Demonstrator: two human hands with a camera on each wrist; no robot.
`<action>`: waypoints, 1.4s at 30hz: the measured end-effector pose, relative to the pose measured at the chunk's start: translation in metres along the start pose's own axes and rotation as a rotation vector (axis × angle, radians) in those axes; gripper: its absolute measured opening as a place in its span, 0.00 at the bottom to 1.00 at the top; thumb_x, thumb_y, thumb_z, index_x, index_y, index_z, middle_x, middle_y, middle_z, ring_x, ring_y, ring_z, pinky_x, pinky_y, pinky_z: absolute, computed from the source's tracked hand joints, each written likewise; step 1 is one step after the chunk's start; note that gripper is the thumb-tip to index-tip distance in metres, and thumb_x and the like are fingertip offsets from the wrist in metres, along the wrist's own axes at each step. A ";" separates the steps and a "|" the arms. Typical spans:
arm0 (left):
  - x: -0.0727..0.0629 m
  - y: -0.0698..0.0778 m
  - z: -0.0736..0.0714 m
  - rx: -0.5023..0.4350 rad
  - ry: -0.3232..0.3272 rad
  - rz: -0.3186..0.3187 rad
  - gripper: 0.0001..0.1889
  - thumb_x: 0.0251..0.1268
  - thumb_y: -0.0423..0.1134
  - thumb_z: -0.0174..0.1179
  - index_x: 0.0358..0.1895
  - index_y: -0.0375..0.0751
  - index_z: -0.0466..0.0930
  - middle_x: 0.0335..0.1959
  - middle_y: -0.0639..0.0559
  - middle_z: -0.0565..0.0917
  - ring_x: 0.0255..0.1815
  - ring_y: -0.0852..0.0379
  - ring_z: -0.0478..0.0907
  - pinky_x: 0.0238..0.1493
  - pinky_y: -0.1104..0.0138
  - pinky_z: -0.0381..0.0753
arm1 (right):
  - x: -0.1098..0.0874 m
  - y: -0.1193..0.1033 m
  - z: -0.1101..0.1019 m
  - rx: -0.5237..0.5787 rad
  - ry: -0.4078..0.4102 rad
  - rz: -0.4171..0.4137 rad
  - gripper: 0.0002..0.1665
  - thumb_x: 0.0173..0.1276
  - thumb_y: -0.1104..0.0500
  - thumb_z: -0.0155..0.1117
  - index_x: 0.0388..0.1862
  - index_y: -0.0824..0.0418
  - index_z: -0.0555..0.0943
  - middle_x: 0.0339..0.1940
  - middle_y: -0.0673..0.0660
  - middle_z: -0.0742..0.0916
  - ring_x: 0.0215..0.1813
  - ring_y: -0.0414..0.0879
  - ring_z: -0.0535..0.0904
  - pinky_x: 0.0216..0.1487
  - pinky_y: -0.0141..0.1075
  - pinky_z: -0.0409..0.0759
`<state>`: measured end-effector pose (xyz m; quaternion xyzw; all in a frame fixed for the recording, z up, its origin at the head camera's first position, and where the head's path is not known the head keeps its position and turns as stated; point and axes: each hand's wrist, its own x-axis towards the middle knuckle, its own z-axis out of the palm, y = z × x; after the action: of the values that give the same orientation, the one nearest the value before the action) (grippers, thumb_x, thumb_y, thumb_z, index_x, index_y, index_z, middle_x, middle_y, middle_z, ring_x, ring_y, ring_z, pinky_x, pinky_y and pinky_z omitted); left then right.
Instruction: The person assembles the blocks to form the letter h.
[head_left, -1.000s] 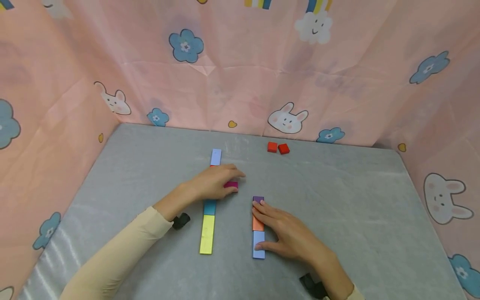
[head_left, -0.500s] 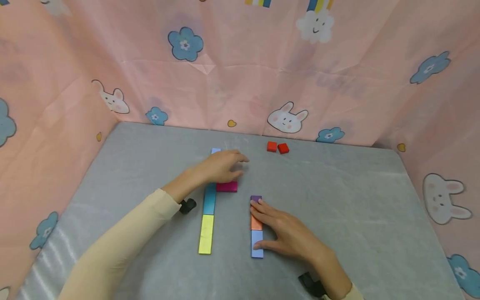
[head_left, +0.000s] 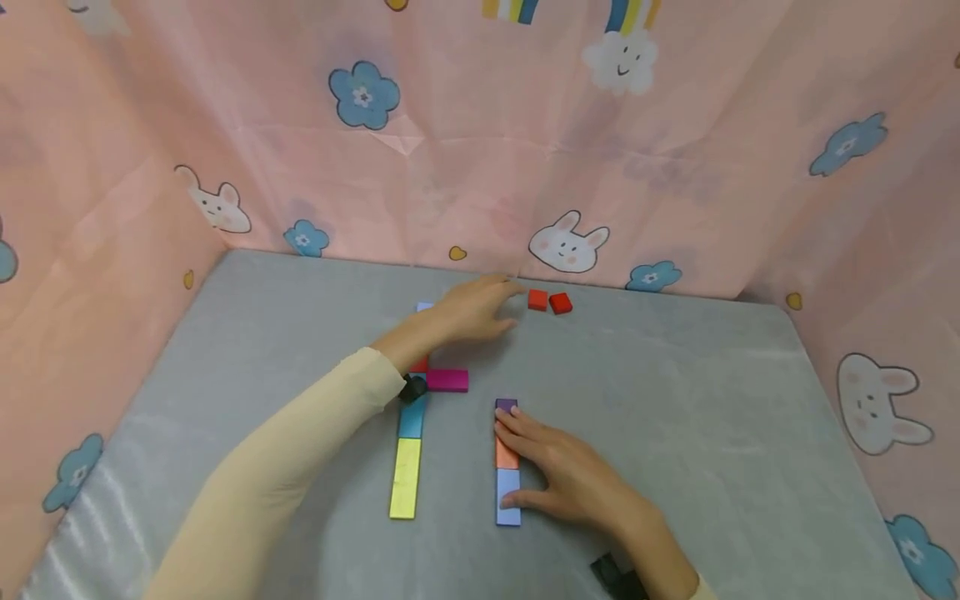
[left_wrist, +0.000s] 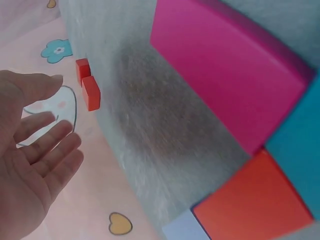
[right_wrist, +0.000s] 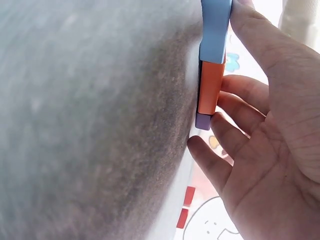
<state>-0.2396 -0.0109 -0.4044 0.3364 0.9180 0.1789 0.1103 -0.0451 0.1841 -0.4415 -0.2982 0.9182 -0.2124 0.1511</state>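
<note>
My left hand [head_left: 476, 310] is over the far part of the table with its fingers extended and nothing in them. Its fingertips point at two small red blocks [head_left: 537, 300], a short gap away in the left wrist view. Beneath that forearm runs a left row: a light blue block partly hidden, a red block [head_left: 419, 365], a teal block [head_left: 411, 421] and a yellow block [head_left: 405, 479]. A magenta block [head_left: 447, 381] sticks out rightward from it. My right hand [head_left: 566, 475] rests its fingers and thumb on a second row: purple [head_left: 506, 405], orange [right_wrist: 211, 87] and light blue [right_wrist: 215, 30] blocks.
A grey cloth [head_left: 675, 417] covers the table. Pink patterned fabric [head_left: 450, 167] stands around its back and sides. Black wrist cameras are strapped on both arms; the left one [head_left: 413, 388] hangs just over the left row.
My left hand has let go of the magenta block, which stays beside the left row, and has moved away and rightward toward the red blocks. The right hand keeps its place on its row.
</note>
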 end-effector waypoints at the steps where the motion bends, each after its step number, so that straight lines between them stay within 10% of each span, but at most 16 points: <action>1: 0.002 0.000 0.002 -0.005 0.004 -0.004 0.30 0.76 0.44 0.64 0.77 0.44 0.72 0.77 0.45 0.75 0.79 0.46 0.72 0.79 0.50 0.77 | 0.000 0.000 0.001 0.004 -0.006 0.003 0.56 0.63 0.31 0.75 0.83 0.54 0.68 0.86 0.53 0.68 0.86 0.52 0.65 0.78 0.57 0.76; 24: 0.052 0.003 0.030 0.027 -0.001 0.031 0.28 0.78 0.42 0.63 0.76 0.38 0.72 0.69 0.44 0.78 0.65 0.48 0.79 0.71 0.56 0.81 | -0.002 0.000 0.000 -0.011 0.002 0.008 0.57 0.62 0.32 0.76 0.84 0.53 0.67 0.86 0.51 0.67 0.87 0.50 0.63 0.81 0.55 0.73; 31: 0.052 0.005 0.034 0.047 -0.059 0.040 0.29 0.80 0.44 0.60 0.79 0.40 0.69 0.79 0.43 0.73 0.78 0.47 0.73 0.83 0.55 0.70 | -0.004 0.000 0.001 0.000 -0.011 0.019 0.57 0.62 0.33 0.76 0.84 0.54 0.66 0.87 0.51 0.67 0.87 0.50 0.63 0.81 0.55 0.73; 42: 0.045 0.010 0.025 0.064 -0.050 0.084 0.15 0.74 0.40 0.67 0.58 0.40 0.84 0.50 0.48 0.86 0.50 0.52 0.78 0.56 0.61 0.81 | -0.002 0.001 0.001 -0.011 0.001 0.007 0.57 0.63 0.33 0.76 0.84 0.54 0.67 0.87 0.51 0.67 0.87 0.50 0.62 0.82 0.55 0.72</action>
<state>-0.2591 0.0320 -0.4270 0.3823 0.9053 0.1453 0.1148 -0.0431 0.1858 -0.4426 -0.2957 0.9205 -0.2068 0.1497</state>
